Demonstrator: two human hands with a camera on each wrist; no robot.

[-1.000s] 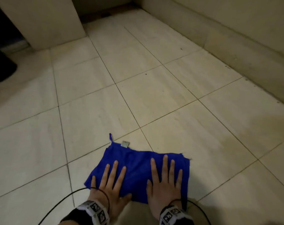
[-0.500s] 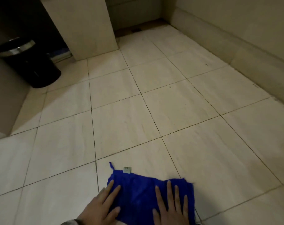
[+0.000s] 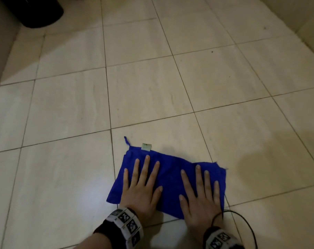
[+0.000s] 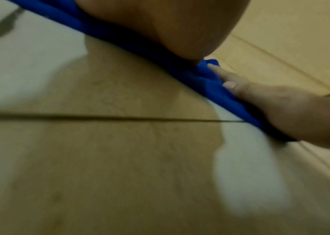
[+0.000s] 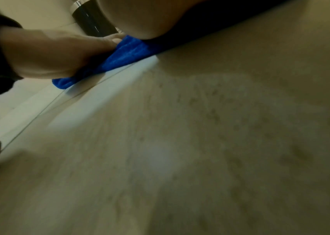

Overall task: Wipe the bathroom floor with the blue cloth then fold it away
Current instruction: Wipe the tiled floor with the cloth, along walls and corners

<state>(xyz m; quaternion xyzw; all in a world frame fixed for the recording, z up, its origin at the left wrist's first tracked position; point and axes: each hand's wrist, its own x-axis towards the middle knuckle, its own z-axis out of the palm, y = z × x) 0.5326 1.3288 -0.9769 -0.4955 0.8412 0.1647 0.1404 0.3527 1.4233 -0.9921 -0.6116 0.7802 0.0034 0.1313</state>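
Observation:
The blue cloth [image 3: 170, 177] lies flat on the beige tiled floor [image 3: 152, 90], with a small white label [image 3: 146, 147] and a loose thread at its far edge. My left hand [image 3: 142, 180] presses on its left half, fingers straight and spread. My right hand [image 3: 200, 191] presses flat on its right half in the same way. In the left wrist view the blue cloth [image 4: 210, 79] runs as a thin strip under my right hand [image 4: 280, 108]. In the right wrist view my left hand [image 5: 55, 54] lies on the cloth [image 5: 123, 54].
A black round bin [image 3: 39, 11] stands at the far left, also seen as the bin [image 5: 91, 20] in the right wrist view. A wall base [image 3: 307, 18] runs along the far right. A black cable [image 3: 242, 220] trails from my right wrist across the floor.
Both hands and the cloth slid back and forth over the tiles. The left hand, at the cloth's left edge half a second ago, now lies fully on it again.

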